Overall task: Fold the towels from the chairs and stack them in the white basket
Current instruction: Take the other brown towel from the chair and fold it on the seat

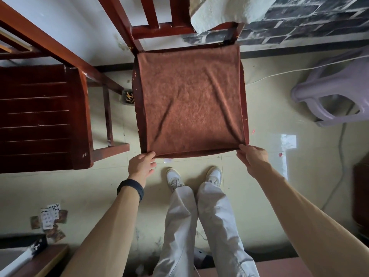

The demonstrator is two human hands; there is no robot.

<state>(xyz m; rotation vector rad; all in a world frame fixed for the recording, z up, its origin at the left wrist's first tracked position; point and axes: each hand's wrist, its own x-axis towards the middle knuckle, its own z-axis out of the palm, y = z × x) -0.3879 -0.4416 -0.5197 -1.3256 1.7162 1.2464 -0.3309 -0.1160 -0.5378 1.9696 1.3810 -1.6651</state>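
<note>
A brown towel (189, 100) lies spread flat over the seat of a red-brown wooden chair (139, 33) in front of me. My left hand (142, 165) pinches the towel's near left corner at the seat's front edge. My right hand (252, 159) pinches the near right corner, and creases run from both corners into the cloth. A pale green towel (225, 11) hangs over the chair's backrest at the top. The white basket is not in view.
A second dark wooden chair (40, 116) stands to the left. A lilac plastic stool (335, 92) lies on the floor at the right. Playing cards (50, 220) are scattered on the tiled floor at lower left. My feet stand just before the chair.
</note>
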